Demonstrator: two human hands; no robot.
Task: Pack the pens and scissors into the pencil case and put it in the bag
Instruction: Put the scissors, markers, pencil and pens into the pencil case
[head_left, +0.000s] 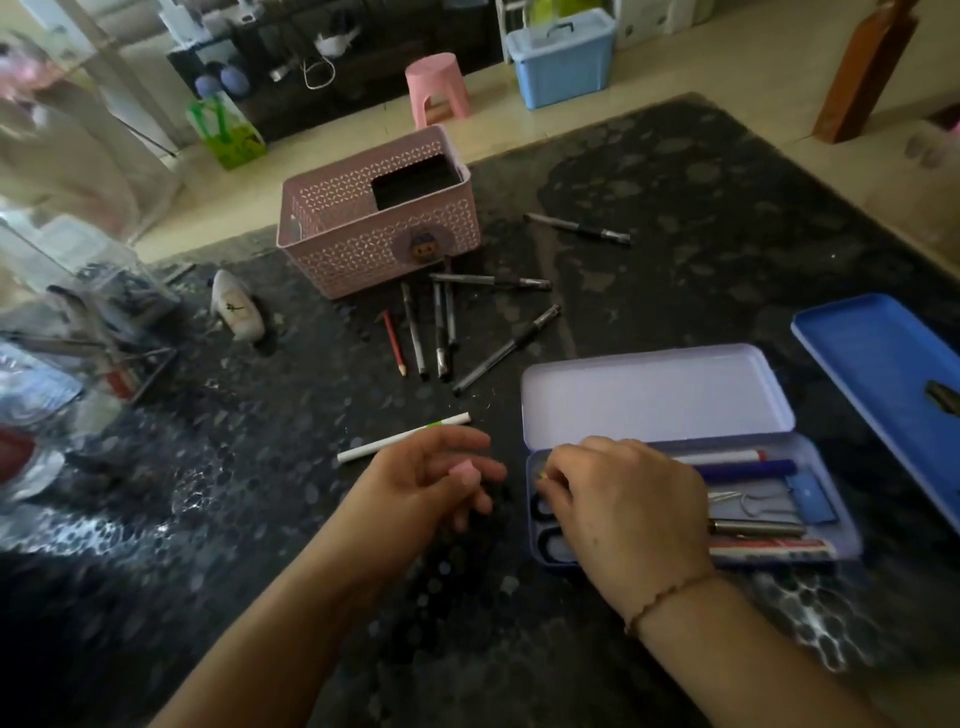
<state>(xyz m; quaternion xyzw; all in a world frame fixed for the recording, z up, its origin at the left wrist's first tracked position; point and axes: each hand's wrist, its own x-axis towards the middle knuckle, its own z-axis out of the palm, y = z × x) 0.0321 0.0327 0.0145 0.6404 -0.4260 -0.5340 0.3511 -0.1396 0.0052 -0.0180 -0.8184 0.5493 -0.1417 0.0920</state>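
Here the right hand (618, 514) rests over the left end of the open pencil case (821, 540), its fingers curled down onto something small there; what it pinches is hidden, so I cannot tell whether it is gripping or only pressing. The black loops of the scissors (548, 540) show beneath it, already lying inside the case alongside several pens, a binder clip and a small blue piece. The left hand (421, 483) hovers just left of the case, fingers loosely bent around a small pink object (464, 472), probably an eraser.

What counts for the coming move is the white pen (402, 438). It lies on the table (260, 519) just beyond the left hand's fingertips, its long axis running from lower left to upper right, roughly in line with the case's length. The left hand is plainly nearer to it than the right hand.

Further out, a cluster of dark pens (441, 322) and a red pencil (394, 342) lie in front of the pink basket (363, 228), pointing mostly towards the person, with one more pen (576, 227) well off to the right. No bag can be made out with certainty. The packing seems about half done.
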